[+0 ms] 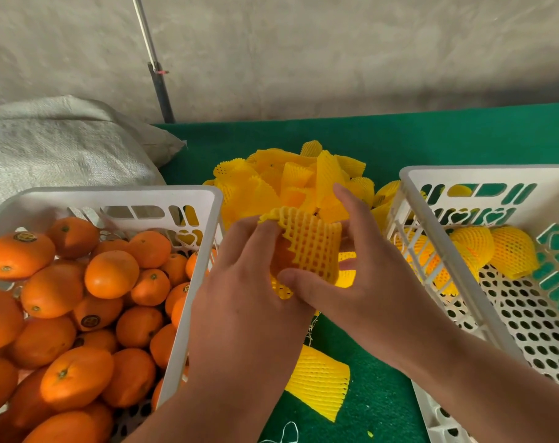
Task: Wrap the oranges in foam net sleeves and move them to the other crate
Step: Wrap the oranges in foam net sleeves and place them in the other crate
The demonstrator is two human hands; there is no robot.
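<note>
Wrapping in hand: left hand [239, 282] and right hand [361, 276] both clamp a yellow foam net sleeve [310, 251] half over an orange [281, 257]. Next: seat it fully.

- Grey, blotchy wall [335, 52] behind; a thin pole [153, 62] leaning on it
- Green felt-like table covering [383, 135]; pale woven sack [57, 145] far left

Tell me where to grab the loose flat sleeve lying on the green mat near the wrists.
Pinch the flat sleeve at its near edge, coming from above on the right: it lies flat on the mat between the crates, and that corner is clear of both forearms.
</note>
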